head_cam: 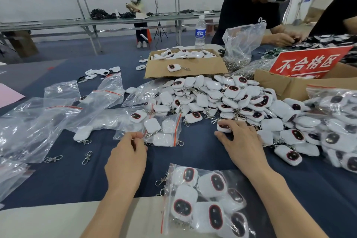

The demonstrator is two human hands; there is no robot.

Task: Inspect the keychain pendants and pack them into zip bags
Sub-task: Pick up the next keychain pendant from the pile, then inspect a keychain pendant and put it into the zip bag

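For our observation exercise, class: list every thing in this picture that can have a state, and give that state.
left hand, grip pinching the edge of the part-filled zip bag
right hand, fingers curled over one pendant
part-filled zip bag, flat, holding several pendants
front zip bag, packed full, clips poking out
spare zip bags, flat, mostly empty
pendant pile, heaped loose
cardboard box, open
water bottle, upright, capped

The left hand pinches a zip bag, and its curled fingers hide the pinched corner. The right hand covers part of a pendant; whether it grips it is unclear. Nearer than both grips, a filled bag is cut by the lower edge.
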